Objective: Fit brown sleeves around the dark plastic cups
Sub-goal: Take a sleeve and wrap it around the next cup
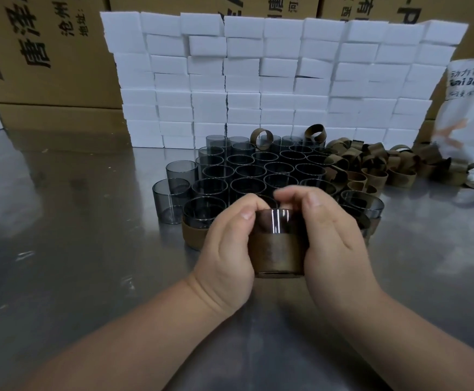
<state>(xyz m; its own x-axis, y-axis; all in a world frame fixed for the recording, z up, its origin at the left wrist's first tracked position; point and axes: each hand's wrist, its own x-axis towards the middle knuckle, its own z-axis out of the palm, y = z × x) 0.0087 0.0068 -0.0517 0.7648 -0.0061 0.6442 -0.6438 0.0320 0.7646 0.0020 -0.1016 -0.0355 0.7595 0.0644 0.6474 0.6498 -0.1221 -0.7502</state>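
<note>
Bare forearms [151,331], creased wrists, a broad left hand [224,249] and right hand [334,244] with short trimmed nails

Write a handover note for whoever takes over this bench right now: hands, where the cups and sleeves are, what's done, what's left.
Hands: left hand and right hand both grip one cup, with a sleeve around its lower part.
Done: a sleeved cup stands just left of the hands.
Left: many bare cups stand in rows behind; loose sleeves lie piled to their right.
Next, probably: set this cup down and take a bare one.
</note>
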